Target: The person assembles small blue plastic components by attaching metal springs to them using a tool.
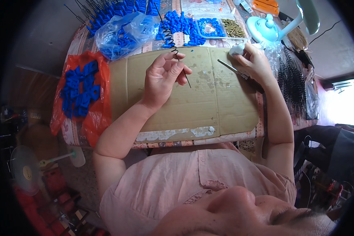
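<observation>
Left hand (164,75) pinches spring (169,39); right hand (256,65), fingers closed, has bottle (236,49). I'd best hold both steady, pinching lightly.

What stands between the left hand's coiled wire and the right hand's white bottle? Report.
Nothing visible stands between the black coiled wire and the white bottle; the metal-shafted tool lies on the cardboard, nearer the body.

A cloth-covered table with a pale floral pattern (188,5) bears a pale-blue, round-based desk lamp (259,32) near the tabletop's far right corner. Beyond its right edge, white light glares through a bright opening (345,103); off the near left corner is a pale, round-caged pedestal fan (26,171).
</observation>
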`<state>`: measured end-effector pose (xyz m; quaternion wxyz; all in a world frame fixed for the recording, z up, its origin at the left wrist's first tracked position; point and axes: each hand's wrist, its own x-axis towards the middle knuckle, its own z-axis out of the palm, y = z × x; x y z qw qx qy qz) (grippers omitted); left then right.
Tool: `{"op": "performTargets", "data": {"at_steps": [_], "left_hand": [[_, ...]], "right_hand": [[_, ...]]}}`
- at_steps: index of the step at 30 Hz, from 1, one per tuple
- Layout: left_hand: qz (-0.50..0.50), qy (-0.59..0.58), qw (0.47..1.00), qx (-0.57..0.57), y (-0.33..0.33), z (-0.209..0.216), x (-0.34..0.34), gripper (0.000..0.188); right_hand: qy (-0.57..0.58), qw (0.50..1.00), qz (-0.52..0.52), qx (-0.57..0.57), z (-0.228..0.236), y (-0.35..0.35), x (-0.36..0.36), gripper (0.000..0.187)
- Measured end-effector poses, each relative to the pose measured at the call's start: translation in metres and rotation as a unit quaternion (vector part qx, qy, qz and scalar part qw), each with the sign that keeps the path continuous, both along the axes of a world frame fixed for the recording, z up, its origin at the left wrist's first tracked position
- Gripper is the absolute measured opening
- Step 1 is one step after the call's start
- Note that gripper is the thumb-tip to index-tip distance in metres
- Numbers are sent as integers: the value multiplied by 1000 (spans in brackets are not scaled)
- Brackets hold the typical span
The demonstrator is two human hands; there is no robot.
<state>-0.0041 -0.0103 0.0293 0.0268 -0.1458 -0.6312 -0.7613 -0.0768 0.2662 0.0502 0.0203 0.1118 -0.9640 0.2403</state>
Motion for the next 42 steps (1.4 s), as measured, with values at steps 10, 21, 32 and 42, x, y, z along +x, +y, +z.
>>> {"op": "performTargets", "data": {"at_steps": [10,21,32,42], "left_hand": [[3,-42,999,9,-2,-5,-2,14],[-3,-56,998,11,-5,-9,-7,18],[15,-51,997,46,-7,-10,-12,16],[5,-51,998,35,-3,-14,-11,15]], "right_hand": [[33,950,235,-201,9,-18,30,22],[-37,939,290,-180,12,-24,37,26],[-54,931,296,-208,15,-16,34,28],[-45,934,262,-240,17,-12,33,27]]}}
